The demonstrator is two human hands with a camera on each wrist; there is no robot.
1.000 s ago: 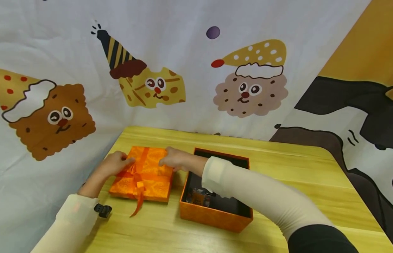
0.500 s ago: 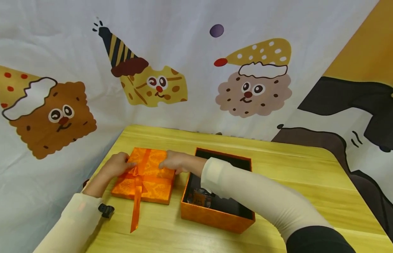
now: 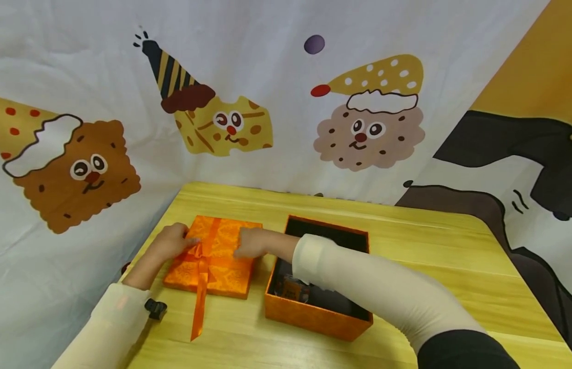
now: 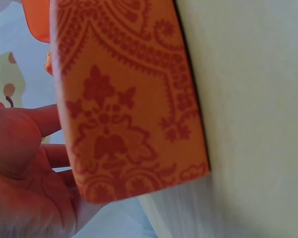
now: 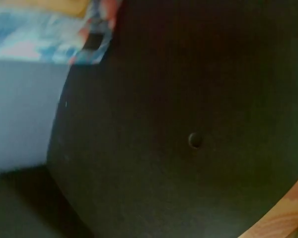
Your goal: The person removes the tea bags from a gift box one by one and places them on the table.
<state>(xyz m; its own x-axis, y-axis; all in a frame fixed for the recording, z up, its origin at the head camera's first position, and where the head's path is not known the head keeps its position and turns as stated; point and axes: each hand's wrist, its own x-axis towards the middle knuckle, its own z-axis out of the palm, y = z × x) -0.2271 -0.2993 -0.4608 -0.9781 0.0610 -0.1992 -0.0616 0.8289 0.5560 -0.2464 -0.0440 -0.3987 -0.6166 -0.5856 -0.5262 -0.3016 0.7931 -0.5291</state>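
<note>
An orange patterned gift box lid [image 3: 226, 241] lies on the table, tied with an orange ribbon [image 3: 200, 292] and bow, one tail trailing over its front edge. My left hand [image 3: 170, 241] grips the lid's left side, thumb on top beside the bow. In the left wrist view, the fingers [image 4: 54, 156] pass behind the lid's patterned wall [image 4: 114, 109]. My right hand [image 3: 253, 243], slightly blurred, hovers over the lid's right part, fingers loosely bent with nothing in them. Right of the lid stands the orange box base [image 3: 313, 320], its dark inside partly hidden by my right forearm.
A clear plastic packet [image 3: 290, 288] with a dark printed label lies in the box's front left corner; part of it shows in the right wrist view. The pale wooden table [image 3: 419, 246] extends right. A printed cloth [image 3: 286, 92] hangs behind and left.
The ribbon tail has dropped straight down over the lid's front. My right hand has come off the lid's right edge and moved inward and nearer. My left hand keeps its hold on the lid.
</note>
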